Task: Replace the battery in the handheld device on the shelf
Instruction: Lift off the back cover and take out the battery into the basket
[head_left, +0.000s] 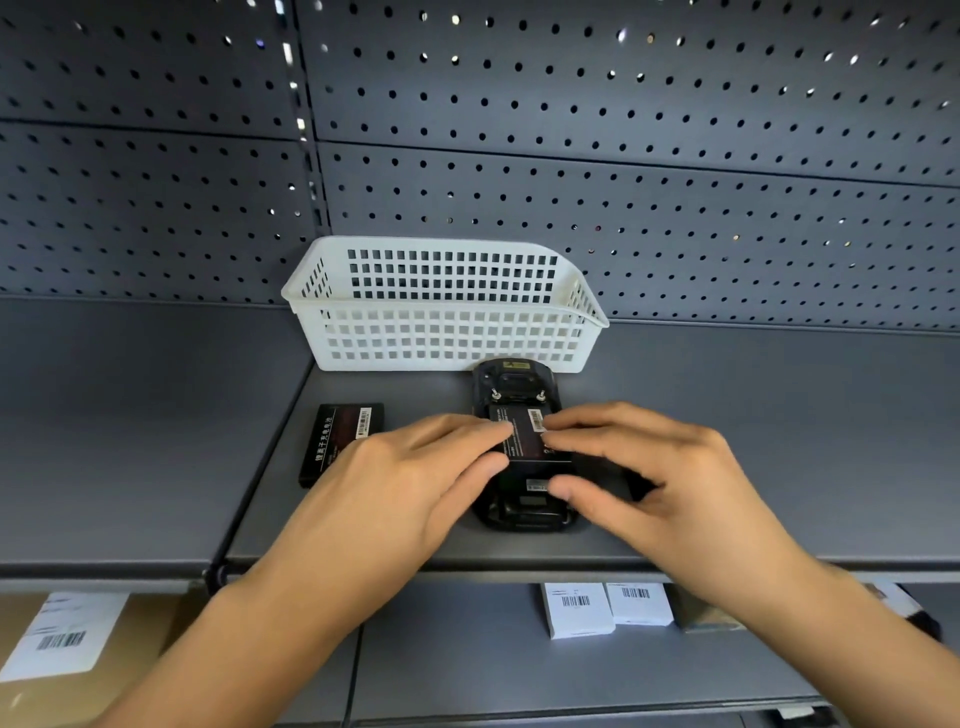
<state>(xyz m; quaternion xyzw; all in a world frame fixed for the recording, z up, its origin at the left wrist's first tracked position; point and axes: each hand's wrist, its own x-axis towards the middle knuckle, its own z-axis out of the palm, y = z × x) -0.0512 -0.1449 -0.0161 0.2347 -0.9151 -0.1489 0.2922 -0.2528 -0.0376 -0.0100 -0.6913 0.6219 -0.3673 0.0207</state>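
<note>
Handheld device (522, 506) lies face-down at frame centre; left hand (410, 483) and right hand (644, 478), fingers spread, press the battery (524, 439) in its bay. Spare battery (340, 441) lies left, untouched. Judged step: seating or freeing the pack; next needs even fingertip pressure.

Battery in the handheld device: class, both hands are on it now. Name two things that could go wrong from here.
1. The battery looks not yet flush in the handheld device; pressing it skewed could jam it.
2. The second battery lies loose beside the left hand, so the two could be mixed up, or it could be nudged along the shelf.
</note>
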